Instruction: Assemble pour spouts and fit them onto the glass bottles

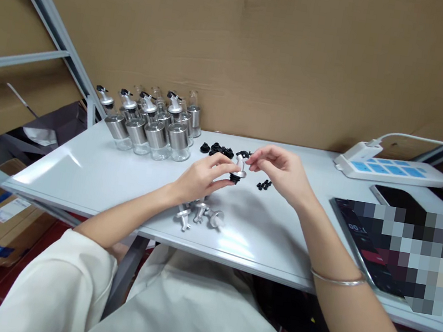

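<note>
My left hand (202, 176) is closed on a silver pour spout (240, 165) with a black ribbed stopper on its lower end, held upright above the table. My right hand (282, 171) is beside the top of the spout, its fingertips pinched together. Whatever may be in that pinch is too small to tell. Several small black caps (264, 185) lie just below my right hand. Behind my left hand is a group of black stoppers (216, 148), and some black curved pieces (243, 154) lie behind the spout. Several bare silver spouts (199, 211) rest near the table's front edge.
Several glass bottles with steel sleeves (155, 139) stand at the back left, some topped with spouts. A white power strip (397, 171) with a plugged-in charger and cable is at the back right. Phones (346, 225) lie on the right of the table (118, 183). Cardboard (284, 58) lines the back.
</note>
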Motion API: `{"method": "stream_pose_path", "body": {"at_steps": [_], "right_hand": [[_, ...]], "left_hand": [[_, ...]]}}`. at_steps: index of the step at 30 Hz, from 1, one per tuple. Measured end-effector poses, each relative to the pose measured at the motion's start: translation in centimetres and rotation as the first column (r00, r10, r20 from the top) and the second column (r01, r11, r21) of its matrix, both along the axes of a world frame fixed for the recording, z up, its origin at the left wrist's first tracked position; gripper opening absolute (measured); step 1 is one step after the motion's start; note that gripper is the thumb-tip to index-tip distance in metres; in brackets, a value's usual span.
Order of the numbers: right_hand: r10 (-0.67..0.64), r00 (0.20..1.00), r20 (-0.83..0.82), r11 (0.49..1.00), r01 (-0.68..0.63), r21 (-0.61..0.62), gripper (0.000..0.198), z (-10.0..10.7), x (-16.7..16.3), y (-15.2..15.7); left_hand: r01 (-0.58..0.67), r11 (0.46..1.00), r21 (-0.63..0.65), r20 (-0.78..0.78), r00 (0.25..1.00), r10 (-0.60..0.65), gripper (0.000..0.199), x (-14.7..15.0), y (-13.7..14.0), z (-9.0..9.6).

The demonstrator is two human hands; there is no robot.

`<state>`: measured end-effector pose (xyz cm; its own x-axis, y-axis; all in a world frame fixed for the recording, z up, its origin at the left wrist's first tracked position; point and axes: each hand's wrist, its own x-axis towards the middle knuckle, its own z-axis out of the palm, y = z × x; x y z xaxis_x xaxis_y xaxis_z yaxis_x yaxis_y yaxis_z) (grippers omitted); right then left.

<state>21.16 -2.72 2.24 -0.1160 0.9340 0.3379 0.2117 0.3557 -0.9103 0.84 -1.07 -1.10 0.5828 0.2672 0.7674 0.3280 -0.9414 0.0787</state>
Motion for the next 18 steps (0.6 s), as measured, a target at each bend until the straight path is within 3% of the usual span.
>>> {"method": "stream_pose_path", "body": {"at_steps": [6, 13, 18], "right_hand": [[0.111, 0.991, 0.074, 0.99, -0.104, -0.097, 0.024, 0.1, -0.41, -0.56], [0.098, 0.99, 0.097, 0.991, -0.088, -0.105, 0.027, 0.31, -0.6, -0.72], [0.164, 0.985, 0.061, 0.981, -0.157, -0.117, 0.029, 0.23, -0.45, -0.7]], "left_hand": [[-0.016, 0.999, 0.051, -0.008, 1.0, 0.016, 0.025, -0.07, 0.12, -0.1], [0.001, 0.994, 0.109, -0.036, 0.999, 0.003, 0.026, 0.04, 0.14, -0.18], [0.037, 0.996, 0.085, -0.013, 0.999, -0.036, 0.032, 0.26, -0.03, -0.14]]}}
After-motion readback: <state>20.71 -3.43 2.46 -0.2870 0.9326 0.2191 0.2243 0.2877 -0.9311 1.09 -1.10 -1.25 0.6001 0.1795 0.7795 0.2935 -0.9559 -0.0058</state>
